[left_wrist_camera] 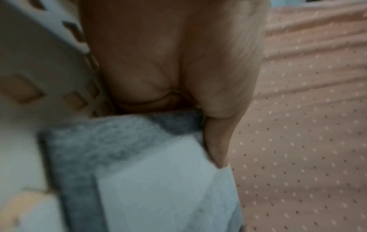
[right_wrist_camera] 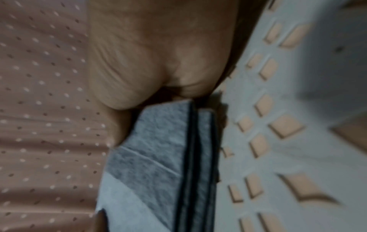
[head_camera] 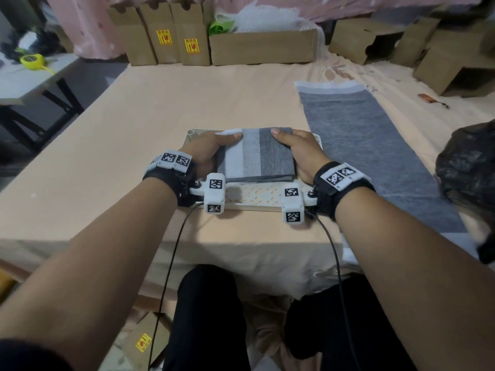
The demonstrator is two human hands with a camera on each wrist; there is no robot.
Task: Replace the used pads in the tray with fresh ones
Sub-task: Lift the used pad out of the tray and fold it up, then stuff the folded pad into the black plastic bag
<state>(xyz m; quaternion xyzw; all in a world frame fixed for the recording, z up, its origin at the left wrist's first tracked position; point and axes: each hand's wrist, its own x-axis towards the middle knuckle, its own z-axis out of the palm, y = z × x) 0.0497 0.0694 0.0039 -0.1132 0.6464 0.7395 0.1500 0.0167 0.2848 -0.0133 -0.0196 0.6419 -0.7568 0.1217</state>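
Observation:
A folded grey and white pad is held over the white perforated tray on the bed. My left hand grips its left edge, thumb on top. My right hand grips its right edge the same way. In the left wrist view the folded pad sits under my thumb, beside the tray's grid. The right wrist view shows the layered pad edge-on against the tray. A second grey pad lies unfolded flat on the bed to the right.
Several cardboard boxes line the far edge of the peach bedsheet. A black plastic bag sits at the right. A small table with a yellow tape measure stands at the left. Cables hang from both wrists.

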